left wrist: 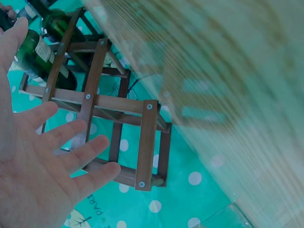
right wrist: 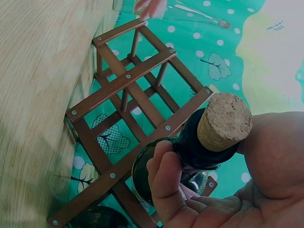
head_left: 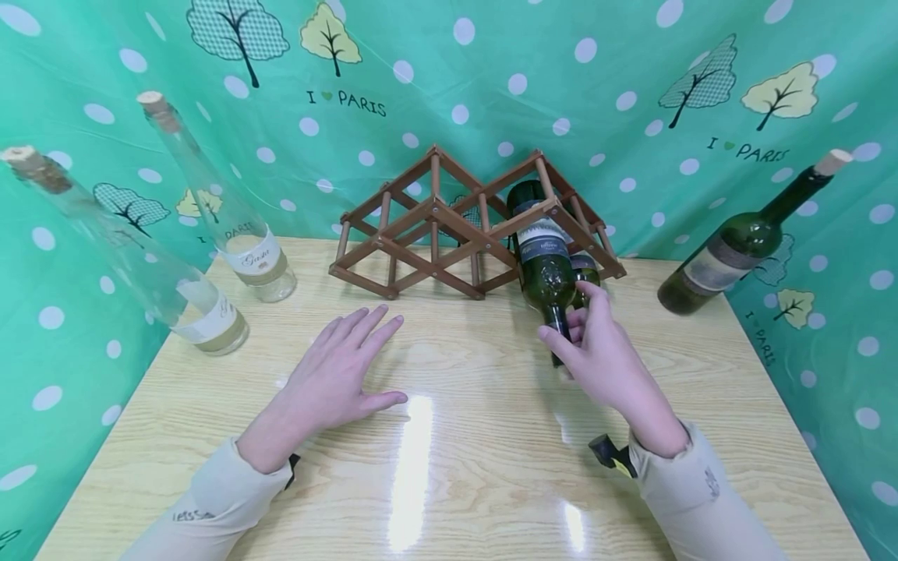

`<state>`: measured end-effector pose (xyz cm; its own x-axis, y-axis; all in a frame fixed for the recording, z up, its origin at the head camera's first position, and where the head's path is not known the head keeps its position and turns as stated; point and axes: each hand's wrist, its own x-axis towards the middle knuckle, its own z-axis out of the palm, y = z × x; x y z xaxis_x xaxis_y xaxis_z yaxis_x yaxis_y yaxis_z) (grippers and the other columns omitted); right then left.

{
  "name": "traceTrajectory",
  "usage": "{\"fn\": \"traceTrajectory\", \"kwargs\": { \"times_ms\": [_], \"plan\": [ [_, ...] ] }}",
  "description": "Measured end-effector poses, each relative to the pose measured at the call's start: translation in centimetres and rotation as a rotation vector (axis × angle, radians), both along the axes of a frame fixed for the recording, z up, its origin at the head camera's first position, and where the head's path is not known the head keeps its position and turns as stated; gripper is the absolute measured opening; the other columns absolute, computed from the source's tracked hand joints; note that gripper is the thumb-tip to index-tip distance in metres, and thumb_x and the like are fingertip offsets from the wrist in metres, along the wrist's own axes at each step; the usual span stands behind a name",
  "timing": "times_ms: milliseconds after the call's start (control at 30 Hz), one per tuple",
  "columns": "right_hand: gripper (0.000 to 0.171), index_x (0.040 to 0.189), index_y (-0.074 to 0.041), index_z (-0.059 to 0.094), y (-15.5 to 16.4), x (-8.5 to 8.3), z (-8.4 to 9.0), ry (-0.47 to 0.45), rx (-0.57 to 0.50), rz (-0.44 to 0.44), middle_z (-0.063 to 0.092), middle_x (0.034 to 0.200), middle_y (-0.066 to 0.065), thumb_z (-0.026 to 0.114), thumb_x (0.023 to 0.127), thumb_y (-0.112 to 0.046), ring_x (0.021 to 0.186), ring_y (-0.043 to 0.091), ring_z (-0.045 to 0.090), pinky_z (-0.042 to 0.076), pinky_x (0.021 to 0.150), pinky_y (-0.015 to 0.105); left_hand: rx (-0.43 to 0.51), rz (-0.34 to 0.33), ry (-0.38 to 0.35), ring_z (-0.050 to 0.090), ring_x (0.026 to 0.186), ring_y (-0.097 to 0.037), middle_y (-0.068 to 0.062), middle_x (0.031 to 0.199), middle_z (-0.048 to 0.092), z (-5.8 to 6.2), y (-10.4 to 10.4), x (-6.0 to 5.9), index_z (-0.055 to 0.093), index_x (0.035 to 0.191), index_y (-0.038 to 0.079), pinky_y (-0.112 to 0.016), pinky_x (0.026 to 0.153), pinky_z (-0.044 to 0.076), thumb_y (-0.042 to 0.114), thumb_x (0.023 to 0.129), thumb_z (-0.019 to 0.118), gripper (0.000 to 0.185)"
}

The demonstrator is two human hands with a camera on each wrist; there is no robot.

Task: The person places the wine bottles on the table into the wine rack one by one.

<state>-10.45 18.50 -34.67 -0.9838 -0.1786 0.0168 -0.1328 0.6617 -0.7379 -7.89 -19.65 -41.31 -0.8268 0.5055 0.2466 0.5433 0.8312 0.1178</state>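
A dark green wine bottle (head_left: pixel 549 276) lies in the upper right opening of the wooden wine rack (head_left: pixel 435 210), neck toward me. Fingers and thumb of my right hand (head_left: pixel 605 354) grip its neck. In the right wrist view its cork (right wrist: pixel 225 122) sticks out past the fingers. A second green bottle (head_left: pixel 585 269) shows partly in the rack, lower and to the right, mostly hidden behind the first one and my hand. My left hand (head_left: pixel 330 378) hovers over the table left of centre, fingers spread and holding nothing; the left wrist view shows its palm facing the rack.
Two clear corked bottles, one nearer (head_left: pixel 206 315) and one farther (head_left: pixel 256 257), stand on the left of the wooden table (head_left: pixel 477 483). At the right back stands another green corked bottle (head_left: pixel 722 265). A green patterned cloth (head_left: pixel 491 70) hangs behind and along both sides.
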Motion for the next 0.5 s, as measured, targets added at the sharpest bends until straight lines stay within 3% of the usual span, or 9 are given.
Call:
{"fn": "traceTrajectory", "kwargs": {
  "times_ms": [233,500],
  "plan": [
    [0.092,0.167,-0.002,0.01,-0.08,-0.43,0.05,-0.008,0.003,-0.01,0.062,0.118,0.02,0.07,0.105,-0.032,0.097,0.03,0.062,0.058,0.076,0.04,-0.002,0.002,-0.004,0.037,0.15,-0.045,-0.019,0.168,0.036,0.03,0.03,0.03,0.035,0.166,0.015,-0.066,0.118,0.035,0.077,0.083,0.074,0.11],
    [0.091,0.166,-0.003,0.009,-0.22,-0.83,0.07,-0.017,-0.009,-0.009,0.063,0.118,0.02,0.07,0.105,-0.032,0.096,0.031,0.063,0.06,0.071,0.039,-0.005,0.006,-0.007,0.037,0.15,-0.045,-0.018,0.168,0.035,0.08,0.06,0.03,0.036,0.166,0.015,-0.066,0.117,0.036,0.076,0.083,0.075,0.11]
  ]
}}
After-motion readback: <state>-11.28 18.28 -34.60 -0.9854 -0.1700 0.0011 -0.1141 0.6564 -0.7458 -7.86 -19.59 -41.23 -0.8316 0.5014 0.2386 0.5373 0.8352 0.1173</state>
